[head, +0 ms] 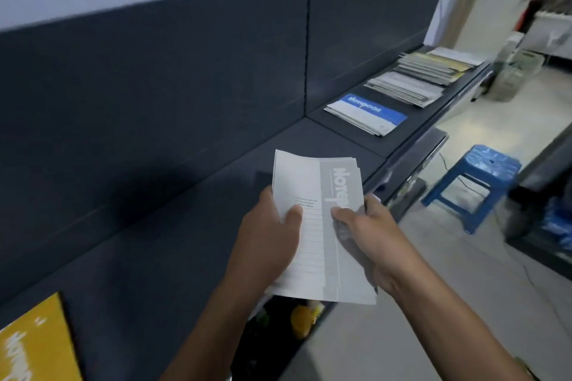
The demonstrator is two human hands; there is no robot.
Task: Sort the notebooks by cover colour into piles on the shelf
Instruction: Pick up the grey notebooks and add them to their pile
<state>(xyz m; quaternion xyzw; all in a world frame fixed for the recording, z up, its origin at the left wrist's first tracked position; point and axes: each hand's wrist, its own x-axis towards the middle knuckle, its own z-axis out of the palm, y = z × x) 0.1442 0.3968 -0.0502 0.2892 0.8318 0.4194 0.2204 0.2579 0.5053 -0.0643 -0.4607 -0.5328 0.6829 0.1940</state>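
A yellow notebook (34, 346) lies on the shelf (185, 241) at near left. The left grip (266, 232) and right grip (365, 232) each clasp a side of a thin grey notebook stack (312, 182) above the shelf's front edge, thumbs on top. Farther right lie a blue pile (368, 113), then greyish piles (405, 86).

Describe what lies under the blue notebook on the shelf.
Under the blue notebook on the shelf, thin edges of a few more notebooks show along its near side. Their covers are hidden, so their colours cannot be told.
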